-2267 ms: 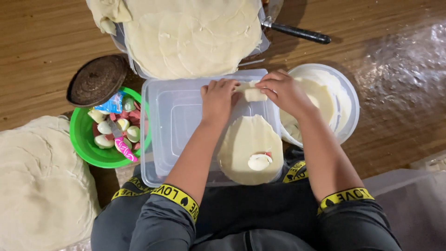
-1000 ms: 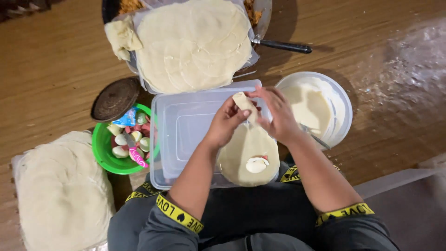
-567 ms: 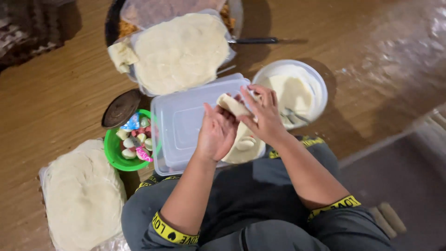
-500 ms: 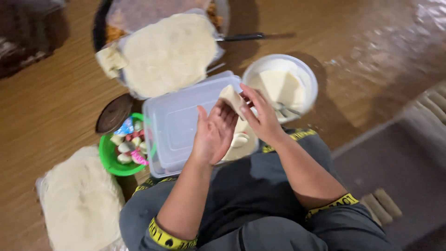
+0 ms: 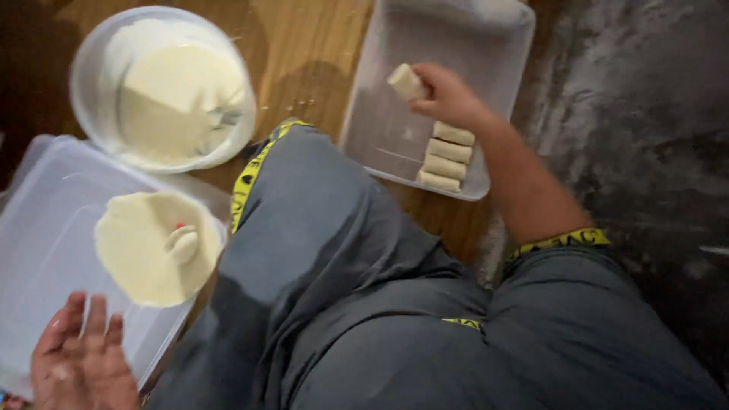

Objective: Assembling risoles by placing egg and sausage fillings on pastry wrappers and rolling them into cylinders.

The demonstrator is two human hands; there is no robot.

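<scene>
My right hand (image 5: pixel 449 97) holds a pale rolled wrap (image 5: pixel 406 81) over a clear rectangular tray (image 5: pixel 486 30) at the upper right. Three finished rolls (image 5: pixel 448 156) lie in a row near the tray's front edge, just below the hand. My left hand (image 5: pixel 80 361) rests open at the lower left, on the edge of a clear plastic lid (image 5: pixel 45 228). On that lid lies a round flat wrapper (image 5: pixel 144 258) with a small piece of filling (image 5: pixel 182 243) on it. My knee in grey trousers (image 5: pixel 319 250) sits between the two hands.
A white bowl (image 5: pixel 91 68) of pale batter with a utensil in it stands at the upper left on the wooden floor (image 5: pixel 304 45). A dark grey mat (image 5: pixel 645 114) covers the right side.
The view swung right. My right hand carried the rolled wrap from the lid over to the tray with rolls. My left hand dropped to the lid's near edge.
</scene>
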